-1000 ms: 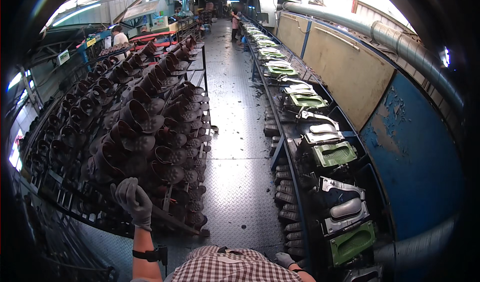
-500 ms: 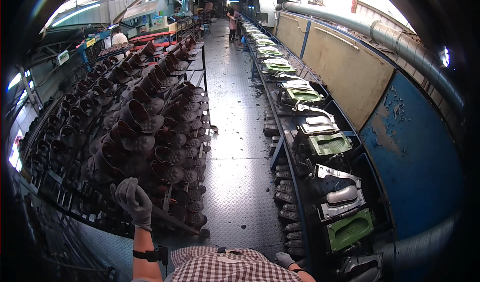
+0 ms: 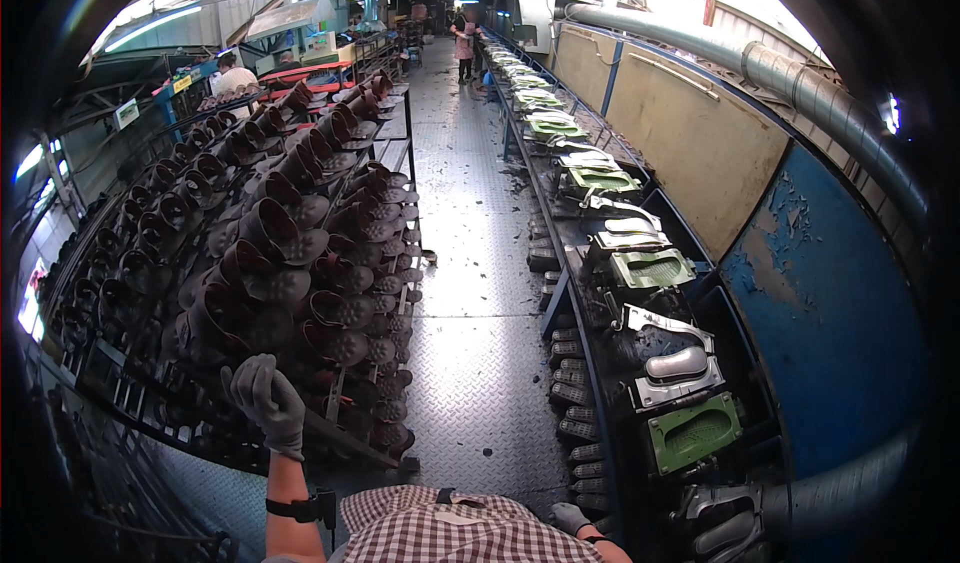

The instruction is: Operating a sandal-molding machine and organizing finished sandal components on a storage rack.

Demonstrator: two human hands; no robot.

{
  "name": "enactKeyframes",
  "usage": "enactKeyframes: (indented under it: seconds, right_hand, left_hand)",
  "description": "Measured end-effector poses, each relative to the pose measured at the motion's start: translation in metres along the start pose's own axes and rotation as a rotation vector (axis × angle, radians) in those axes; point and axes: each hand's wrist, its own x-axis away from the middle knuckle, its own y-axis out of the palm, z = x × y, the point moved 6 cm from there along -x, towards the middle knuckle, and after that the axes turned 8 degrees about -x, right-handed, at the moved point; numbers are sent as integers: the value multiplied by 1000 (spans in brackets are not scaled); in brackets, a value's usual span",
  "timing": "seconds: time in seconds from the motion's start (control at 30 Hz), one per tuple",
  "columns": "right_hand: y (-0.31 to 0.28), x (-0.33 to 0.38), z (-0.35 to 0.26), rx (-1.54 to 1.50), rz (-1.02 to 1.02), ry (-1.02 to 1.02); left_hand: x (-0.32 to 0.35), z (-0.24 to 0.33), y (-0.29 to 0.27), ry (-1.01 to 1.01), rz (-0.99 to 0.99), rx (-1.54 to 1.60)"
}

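My left hand [image 3: 264, 401], in a grey glove, is raised at the near end of a rack of dark shoe uppers [image 3: 262, 231]. Its fingers are loosely bent and apart, with nothing seen in them. Low in the picture, my right hand [image 3: 570, 519], also gloved, is beside the near part of a long mould line [image 3: 585, 328]; its fingers are partly hidden. On that line lie a green sole mould [image 3: 694, 433] and a silvery metal mould [image 3: 676, 365] with a foot-shaped block. Another metal mould [image 3: 724, 525] lies nearest me.
A patterned metal floor [image 3: 470, 348] runs between rack and line. Dark sole-like pieces [image 3: 572, 395] are stacked under the line's edge. Far down the aisle stands a person in an apron [image 3: 464, 48]; another person [image 3: 233, 78] is beyond the rack. A blue panel [image 3: 825, 303] borders the right.
The moulds on the line have shifted slightly away from me. The person in the aisle has turned, and the person beyond the rack has moved a little. My hands have stayed in place.
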Motion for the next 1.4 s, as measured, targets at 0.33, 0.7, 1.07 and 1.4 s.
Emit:
enactKeyframes:
  seconds: [0.33, 0.7, 1.07, 1.4]
  right_hand:
    - [1, 20, -12, 58, 50, -24]
    - [1, 4, -3, -30, 45, -29]
    - [1, 6, -1, 25, 42, -44]
    - [1, 12, -5, 24, 41, -50]
  left_hand:
    - [2, 3, -3, -21, 5, 7]
    - [4, 4, -3, -1, 7, -3]
    - [8, 6, -4, -6, 25, 22]
    - [8, 8, -3, 2, 17, 7]
